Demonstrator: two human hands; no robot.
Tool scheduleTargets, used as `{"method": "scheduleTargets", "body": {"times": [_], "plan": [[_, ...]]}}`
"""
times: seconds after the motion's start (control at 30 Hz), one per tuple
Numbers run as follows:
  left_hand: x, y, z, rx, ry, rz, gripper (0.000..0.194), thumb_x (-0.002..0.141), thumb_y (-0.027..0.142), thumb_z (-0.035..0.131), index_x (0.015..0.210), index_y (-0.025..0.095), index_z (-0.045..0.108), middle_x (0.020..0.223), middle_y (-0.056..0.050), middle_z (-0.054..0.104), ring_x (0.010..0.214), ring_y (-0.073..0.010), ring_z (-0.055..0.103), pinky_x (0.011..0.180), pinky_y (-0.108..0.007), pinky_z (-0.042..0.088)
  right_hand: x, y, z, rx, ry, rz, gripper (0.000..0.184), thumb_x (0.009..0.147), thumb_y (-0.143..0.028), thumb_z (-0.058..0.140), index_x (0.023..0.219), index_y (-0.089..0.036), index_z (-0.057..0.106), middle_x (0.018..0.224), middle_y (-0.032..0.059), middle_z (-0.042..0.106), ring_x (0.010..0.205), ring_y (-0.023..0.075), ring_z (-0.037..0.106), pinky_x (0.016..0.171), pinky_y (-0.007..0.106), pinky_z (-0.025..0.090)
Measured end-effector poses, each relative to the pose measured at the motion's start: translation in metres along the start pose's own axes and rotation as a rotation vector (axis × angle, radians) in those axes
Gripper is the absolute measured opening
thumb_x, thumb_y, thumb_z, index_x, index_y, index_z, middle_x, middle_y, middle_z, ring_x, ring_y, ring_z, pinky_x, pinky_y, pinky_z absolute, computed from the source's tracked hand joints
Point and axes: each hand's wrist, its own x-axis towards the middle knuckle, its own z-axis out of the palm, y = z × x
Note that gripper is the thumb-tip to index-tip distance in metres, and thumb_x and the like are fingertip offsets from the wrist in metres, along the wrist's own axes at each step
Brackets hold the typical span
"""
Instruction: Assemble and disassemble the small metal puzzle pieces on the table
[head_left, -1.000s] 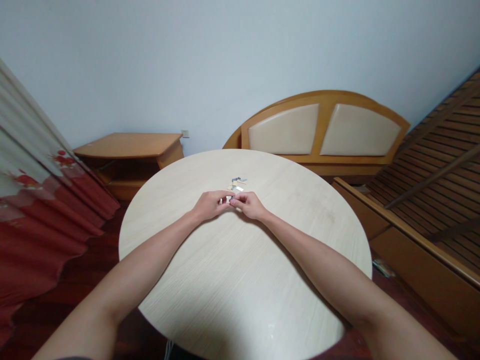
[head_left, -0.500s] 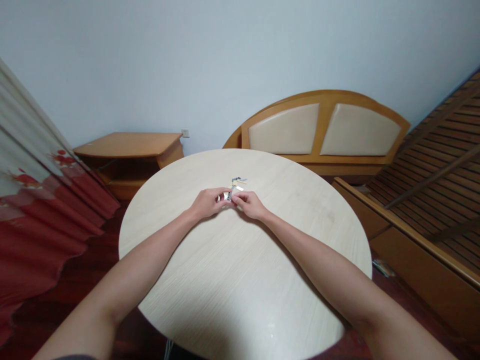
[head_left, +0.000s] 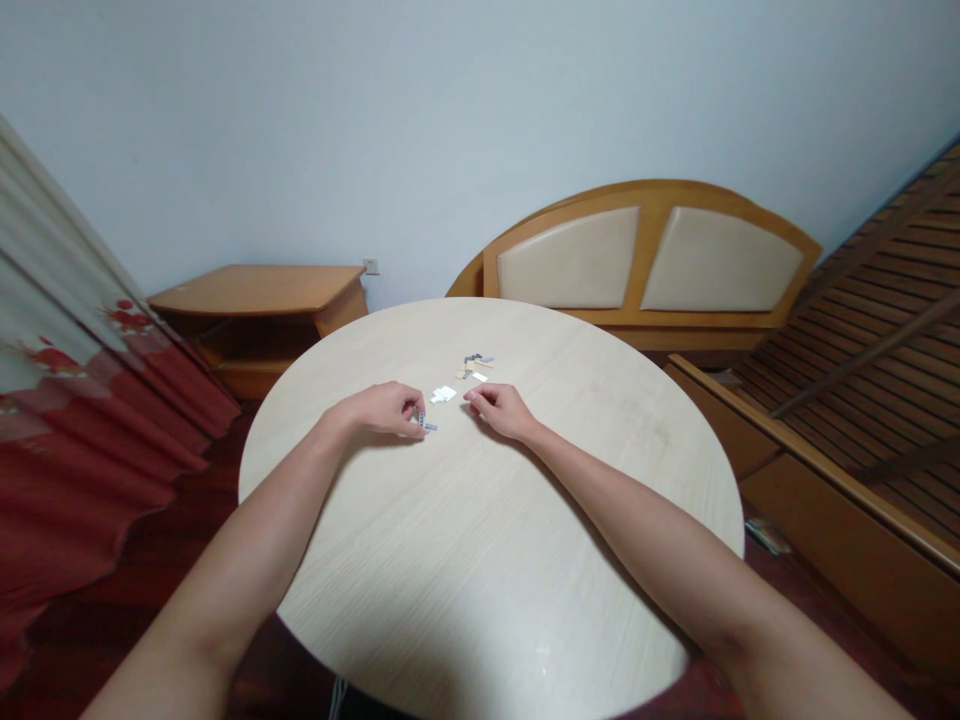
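My left hand [head_left: 390, 408] is over the left middle of the table, thumb and fingers closed around a small grey piece with a row of dark holes [head_left: 422, 419], like a toy building part. Just below its fingertips a second small grey piece [head_left: 431, 428] shows. My right hand [head_left: 501, 410] rests further right with thumb and forefinger pinched together; anything between them is too small to make out. Several flat white pieces [head_left: 443, 395] lie between the two hands. Behind them is a loose cluster of grey, tan and white pieces [head_left: 475, 365].
The pieces lie on a round pale wooden table [head_left: 480, 540]. Beyond it stand a low wooden cabinet [head_left: 270, 290] at the left and a padded headboard [head_left: 645, 260] against the wall. A red and white curtain [head_left: 82, 400] hangs at the far left.
My left hand has moved left and nearer to me, away from my right hand, with the grey piece. The white pieces now show between the hands. My right hand has stayed about in place.
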Motion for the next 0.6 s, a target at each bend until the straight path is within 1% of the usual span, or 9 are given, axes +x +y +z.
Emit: {"method": "scheduleTargets", "body": {"times": [0.23, 0.43, 0.6], "plan": [[-0.002, -0.002, -0.002, 0.106, 0.002, -0.065, 0.024, 0.066, 0.037, 0.074, 0.082, 0.021, 0.069, 0.073, -0.001, 0.065, 0.059, -0.0139, 0.051, 0.055, -0.027, 0.03, 0.0, -0.001, 0.0, -0.049, 0.0, -0.038, 0.037, 0.092, -0.044, 0.053, 0.068, -0.018, 0.062, 0.063, -0.0002, 0.057, 0.062, 0.0137, 0.047, 0.062, 0.027, 0.035], [-0.003, -0.01, -0.004, 0.186, -0.012, -0.175, 0.026, 0.061, 0.036, 0.075, 0.082, 0.022, 0.071, 0.075, -0.002, 0.068, 0.059, -0.0152, 0.052, 0.057, -0.028, 0.032, 0.0, 0.001, 0.0, -0.048, -0.009, -0.046, 0.035, 0.092, -0.043, 0.053, 0.068, -0.019, 0.063, 0.063, -0.0003, 0.057, 0.062, 0.0137, 0.047, 0.062, 0.027, 0.035], [-0.002, -0.006, -0.001, 0.175, -0.035, -0.193, 0.033, 0.063, 0.039, 0.076, 0.091, 0.022, 0.07, 0.08, -0.003, 0.069, 0.063, -0.0174, 0.055, 0.057, -0.028, 0.032, 0.0, -0.001, -0.001, -0.055, -0.02, -0.047, 0.037, 0.092, -0.044, 0.052, 0.067, -0.019, 0.061, 0.063, -0.0003, 0.057, 0.061, 0.0133, 0.047, 0.062, 0.027, 0.034]]}}
